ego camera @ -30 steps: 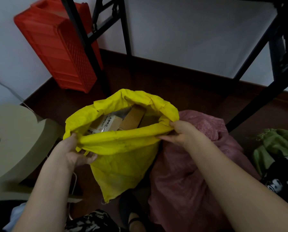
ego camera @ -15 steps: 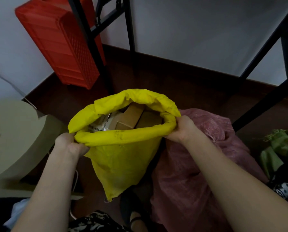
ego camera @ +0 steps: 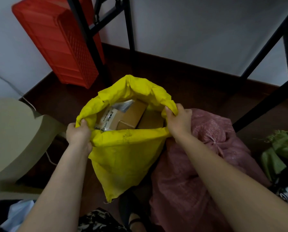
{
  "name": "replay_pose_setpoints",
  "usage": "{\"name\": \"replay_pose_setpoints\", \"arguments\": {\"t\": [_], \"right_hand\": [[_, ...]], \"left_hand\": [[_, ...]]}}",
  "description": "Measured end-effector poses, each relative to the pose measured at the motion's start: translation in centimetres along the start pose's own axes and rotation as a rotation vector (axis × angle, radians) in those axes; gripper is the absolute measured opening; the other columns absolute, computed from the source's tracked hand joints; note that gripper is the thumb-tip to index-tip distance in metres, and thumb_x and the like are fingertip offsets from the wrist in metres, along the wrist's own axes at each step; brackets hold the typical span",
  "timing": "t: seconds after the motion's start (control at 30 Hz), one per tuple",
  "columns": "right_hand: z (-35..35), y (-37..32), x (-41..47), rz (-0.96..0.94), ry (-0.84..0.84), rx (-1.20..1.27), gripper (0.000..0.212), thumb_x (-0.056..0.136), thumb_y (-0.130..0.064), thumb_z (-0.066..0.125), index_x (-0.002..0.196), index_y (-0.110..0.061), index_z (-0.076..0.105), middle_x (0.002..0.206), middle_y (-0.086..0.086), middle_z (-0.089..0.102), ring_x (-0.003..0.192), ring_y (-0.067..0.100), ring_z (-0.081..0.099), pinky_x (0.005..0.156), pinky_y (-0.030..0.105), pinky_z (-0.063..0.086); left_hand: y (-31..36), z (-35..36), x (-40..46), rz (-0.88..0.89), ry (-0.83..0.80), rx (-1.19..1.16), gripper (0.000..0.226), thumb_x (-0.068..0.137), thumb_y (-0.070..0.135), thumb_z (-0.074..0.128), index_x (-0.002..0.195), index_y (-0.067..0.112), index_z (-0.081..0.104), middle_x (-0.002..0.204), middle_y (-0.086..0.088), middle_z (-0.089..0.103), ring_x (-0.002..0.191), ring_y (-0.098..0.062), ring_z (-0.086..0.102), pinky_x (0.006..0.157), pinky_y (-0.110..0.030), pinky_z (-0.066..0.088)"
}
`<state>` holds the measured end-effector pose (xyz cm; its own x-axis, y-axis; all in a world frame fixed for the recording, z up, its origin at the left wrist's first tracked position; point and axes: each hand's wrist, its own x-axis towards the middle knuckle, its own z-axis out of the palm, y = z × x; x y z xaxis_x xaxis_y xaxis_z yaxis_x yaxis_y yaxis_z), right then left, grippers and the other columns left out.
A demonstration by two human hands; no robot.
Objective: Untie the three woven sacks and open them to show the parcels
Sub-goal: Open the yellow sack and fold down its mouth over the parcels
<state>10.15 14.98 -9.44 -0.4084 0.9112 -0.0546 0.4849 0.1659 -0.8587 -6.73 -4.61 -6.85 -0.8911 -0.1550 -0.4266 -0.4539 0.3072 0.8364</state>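
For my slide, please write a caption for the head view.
Both hands, left hand and right hand, hold the yellow sack open, showing parcels.

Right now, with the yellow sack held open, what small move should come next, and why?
Probably let go of the yellow sack and reach for the pink sack. Both hands, left hand and right hand, already spread its rolled rim and cardboard parcels show inside, while the pink one's neck looks still tied.
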Motion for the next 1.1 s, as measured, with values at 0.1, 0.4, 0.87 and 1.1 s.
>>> {"name": "replay_pose_setpoints", "arguments": {"t": [0.1, 0.4, 0.87, 1.1], "right_hand": [[-0.3, 0.4, 0.4, -0.070, 0.040, -0.047, 0.035, 0.095, -0.032, 0.054, 0.072, -0.007, 0.063, 0.090, 0.008, 0.050, 0.081, 0.022, 0.055, 0.072, 0.018, 0.034], [-0.2, 1.2, 2.7, 0.645, -0.070, 0.444, 0.041, 0.093, -0.046, 0.052, 0.106, -0.008, 0.061, 0.102, 0.013, 0.065, 0.097, 0.030, 0.064, 0.088, 0.041, 0.053], [-0.6, 2.6, 5.1, 0.598, 0.011, 0.231, 0.043, 0.091, -0.033, 0.051, 0.123, -0.006, 0.055, 0.122, 0.016, 0.060, 0.110, 0.034, 0.058, 0.093, 0.042, 0.050], [-1.3, 2.3, 5.5, -0.192, -0.048, -0.186, 0.057, 0.082, -0.001, 0.039, 0.137, -0.016, 0.045, 0.131, 0.014, 0.047, 0.119, 0.029, 0.048, 0.102, 0.037, 0.040]], "left_hand": [[0.3, -0.1, 0.1, -0.063, 0.049, -0.107, 0.017, 0.098, 0.030, 0.049, 0.106, 0.019, 0.059, 0.102, -0.004, 0.053, 0.098, -0.022, 0.050, 0.081, -0.031, 0.041], [0.2, -1.1, 3.6, -0.588, -0.104, -0.505, 0.037, 0.101, 0.024, 0.042, 0.137, 0.015, 0.048, 0.143, -0.001, 0.047, 0.124, -0.018, 0.051, 0.089, -0.033, 0.049], [0.6, -1.8, 4.5, -0.158, 0.004, 0.357, 0.053, 0.082, 0.024, 0.051, 0.131, 0.007, 0.041, 0.125, -0.018, 0.053, 0.098, -0.039, 0.060, 0.064, -0.044, 0.055], [1.7, 1.0, 2.0, 0.771, -0.114, 0.835, 0.066, 0.075, 0.013, 0.058, 0.138, 0.018, 0.038, 0.136, -0.012, 0.044, 0.124, -0.034, 0.044, 0.104, -0.054, 0.027]]}}
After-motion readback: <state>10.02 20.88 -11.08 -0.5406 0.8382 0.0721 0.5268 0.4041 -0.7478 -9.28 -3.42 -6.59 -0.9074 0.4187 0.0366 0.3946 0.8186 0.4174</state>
